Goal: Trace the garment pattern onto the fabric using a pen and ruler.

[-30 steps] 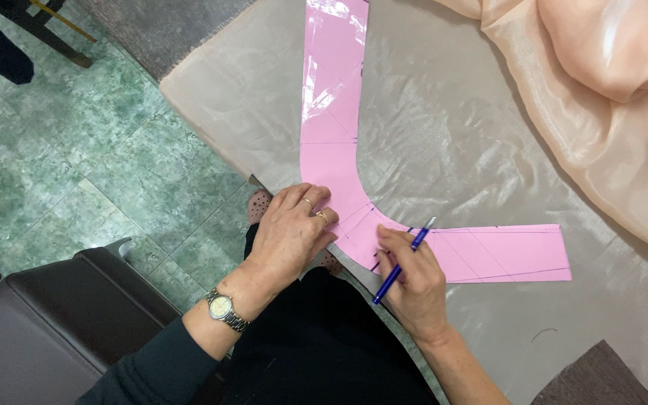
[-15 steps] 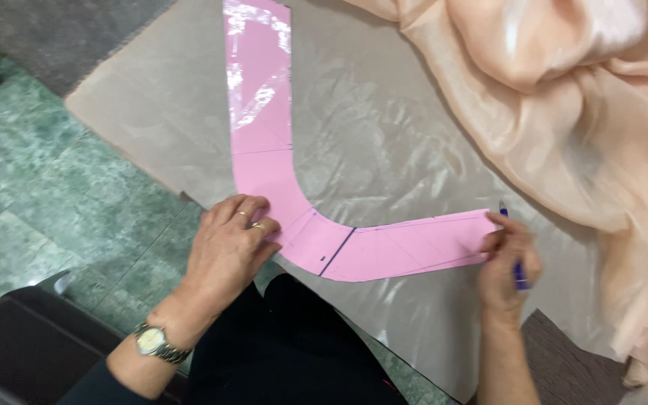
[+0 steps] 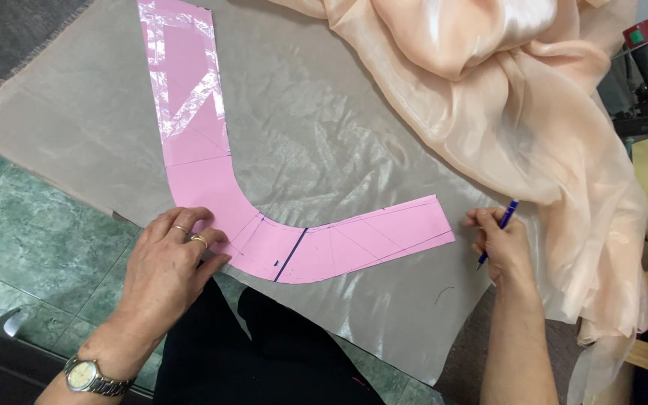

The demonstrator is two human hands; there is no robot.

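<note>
- Floor tile (image 3: 9, 247), green and marbled, glossy, at the far left; grey sheer fabric (image 3: 324, 142) spread flat over it, edge lying across the tile.
- Wristwatch (image 3: 88, 376), metal band, pale dial, on the left wrist at the lower left.
- Left hand (image 3: 166, 262) flat, palm down, fingers spread, ringed fingers pressing the inner bend of the pink paper pattern (image 3: 264, 240); gripping nothing, just weighting the pattern, likely so that it cannot slide on the slippery cloth.
- Pink paper pattern, stiff and matte, a curved L shape: one arm running up toward the top edge, patched with shiny clear tape, the other reaching right; thin pen lines fanning across the bend and one dark stroke across it; lying flat on the grey sheer fabric.
- Dark clothing of the person low in the middle, beneath the pattern's bend.
- Right hand (image 3: 500, 244) just beside the pattern's right end, fingers closed around a blue pen (image 3: 498, 234), tip angled down toward the cloth, close to the pattern's short edge.
- Peach satin fabric (image 3: 519, 112), lustrous and thin, heaped in loose folds at the upper right, draping down past the right hand.
- Dark machine part with a red cap (image 3: 643, 67) at the far right edge; kind hard to tell.
</note>
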